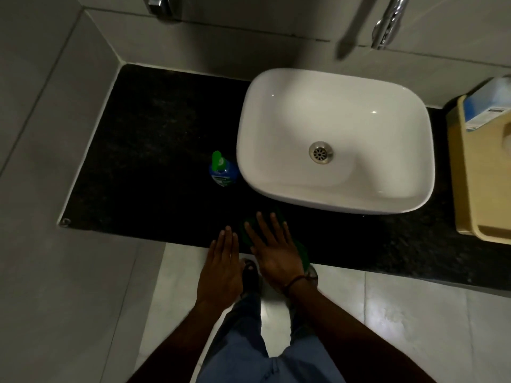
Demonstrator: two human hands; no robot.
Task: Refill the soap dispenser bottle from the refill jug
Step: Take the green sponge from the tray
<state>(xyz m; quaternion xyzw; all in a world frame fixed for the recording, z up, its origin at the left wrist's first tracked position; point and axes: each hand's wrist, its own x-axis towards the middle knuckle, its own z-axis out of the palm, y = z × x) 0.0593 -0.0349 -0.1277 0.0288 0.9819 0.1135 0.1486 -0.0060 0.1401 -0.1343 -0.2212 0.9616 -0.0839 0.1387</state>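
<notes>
A small soap dispenser bottle [223, 172] with a green pump head and blue label stands upright on the black counter [154, 161], just left of the white basin. A pale blue refill jug [486, 103] stands at the far right edge, partly cut off. My left hand [221, 269] hovers flat over the counter's front edge, fingers together and extended, holding nothing. My right hand [276, 250] is spread flat, fingers apart, above a dark green object [302, 251] lying at the counter's front edge. Whether the palm touches it is unclear.
A white rectangular basin [276, 172] with a metal drain sits on the counter. A chrome tap [390, 20] juts from the back wall. A beige tray or bin [470, 189] stands at the right. Grey tiled walls enclose the left and back.
</notes>
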